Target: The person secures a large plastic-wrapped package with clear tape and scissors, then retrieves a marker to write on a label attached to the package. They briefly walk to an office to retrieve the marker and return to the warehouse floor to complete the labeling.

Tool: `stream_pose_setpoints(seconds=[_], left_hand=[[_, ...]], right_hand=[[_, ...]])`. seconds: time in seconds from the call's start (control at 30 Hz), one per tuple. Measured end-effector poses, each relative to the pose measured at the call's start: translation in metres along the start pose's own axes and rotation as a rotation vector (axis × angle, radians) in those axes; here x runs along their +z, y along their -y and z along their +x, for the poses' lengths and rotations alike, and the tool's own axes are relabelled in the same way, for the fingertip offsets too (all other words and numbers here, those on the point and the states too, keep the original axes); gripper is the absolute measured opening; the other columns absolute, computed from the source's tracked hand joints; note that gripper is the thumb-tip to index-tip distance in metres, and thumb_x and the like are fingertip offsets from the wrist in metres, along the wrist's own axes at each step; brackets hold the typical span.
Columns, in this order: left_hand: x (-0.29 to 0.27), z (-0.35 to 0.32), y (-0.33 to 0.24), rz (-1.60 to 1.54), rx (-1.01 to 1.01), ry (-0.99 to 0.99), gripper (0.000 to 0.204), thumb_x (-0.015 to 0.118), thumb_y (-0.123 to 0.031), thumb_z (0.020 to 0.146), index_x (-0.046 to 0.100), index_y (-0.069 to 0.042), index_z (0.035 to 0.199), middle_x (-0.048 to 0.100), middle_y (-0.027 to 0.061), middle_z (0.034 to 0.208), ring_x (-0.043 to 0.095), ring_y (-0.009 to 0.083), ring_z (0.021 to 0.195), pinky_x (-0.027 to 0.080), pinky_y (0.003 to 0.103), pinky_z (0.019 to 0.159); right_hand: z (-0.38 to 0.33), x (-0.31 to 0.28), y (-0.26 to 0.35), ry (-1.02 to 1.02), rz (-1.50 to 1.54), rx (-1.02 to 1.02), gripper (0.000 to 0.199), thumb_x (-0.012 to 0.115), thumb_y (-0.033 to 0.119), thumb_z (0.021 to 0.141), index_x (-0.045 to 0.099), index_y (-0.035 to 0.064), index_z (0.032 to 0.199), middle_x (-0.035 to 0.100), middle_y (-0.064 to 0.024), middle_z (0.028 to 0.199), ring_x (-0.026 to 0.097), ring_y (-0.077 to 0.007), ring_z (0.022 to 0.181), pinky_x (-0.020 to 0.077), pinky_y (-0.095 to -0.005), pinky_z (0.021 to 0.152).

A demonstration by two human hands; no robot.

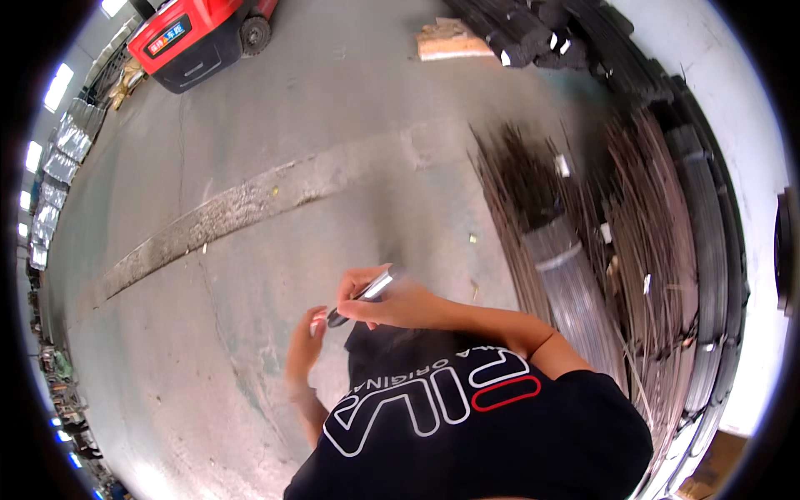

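My right hand [383, 300] grips a silver and black marker pen [360, 297], its dark tip pointing down and left. The tip sits at the palm of my left hand [307, 340], which is held up with fingers apart and holds nothing. Both hands hover above the grey concrete floor [250, 333], just in front of my black printed shirt [467, 425].
Bundles of long thin steel rods [583, 242] lie on the floor to the right, with dark bar stacks [533, 33] beyond them. A red forklift [196, 33] stands far off at the upper left. A rough seam [242, 208] crosses the concrete.
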State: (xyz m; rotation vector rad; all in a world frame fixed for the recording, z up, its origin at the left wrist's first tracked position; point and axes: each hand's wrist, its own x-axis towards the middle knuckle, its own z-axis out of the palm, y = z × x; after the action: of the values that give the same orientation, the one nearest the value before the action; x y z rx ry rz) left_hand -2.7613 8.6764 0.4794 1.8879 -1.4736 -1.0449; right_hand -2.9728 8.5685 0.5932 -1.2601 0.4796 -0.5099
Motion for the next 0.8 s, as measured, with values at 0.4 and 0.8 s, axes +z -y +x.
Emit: stream_pose_setpoints(seconds=[0.4,0.8], left_hand=[[-0.088,0.499,-0.213,0.225,0.606,0.269,0.024,0.051,-0.008,0.084,0.055,-0.006,0.108,0.057,0.0122,0.104,0.053,0.0293,0.098,0.042,0.034,0.083],[-0.167,0.83,-0.239,0.125,0.201,0.119,0.024,0.051,-0.011,0.084,0.054,-0.006,0.108,0.058,0.0149,0.104,0.054,0.0317,0.099,0.042,0.036,0.083]], right_hand=[[0.175,-0.357,0.024,-1.106,0.222,-0.107,0.014,0.057,0.014,0.083,0.054,0.0014,0.076,0.05,-0.0025,0.053,0.049,-0.0098,0.042,0.0413,-0.0213,0.042],[0.534,-0.691,0.21,-0.822,0.008,-0.205,0.013,0.057,0.013,0.083,0.054,0.0023,0.076,0.045,0.0007,0.053,0.042,-0.0063,0.043,0.0369,-0.0204,0.041]])
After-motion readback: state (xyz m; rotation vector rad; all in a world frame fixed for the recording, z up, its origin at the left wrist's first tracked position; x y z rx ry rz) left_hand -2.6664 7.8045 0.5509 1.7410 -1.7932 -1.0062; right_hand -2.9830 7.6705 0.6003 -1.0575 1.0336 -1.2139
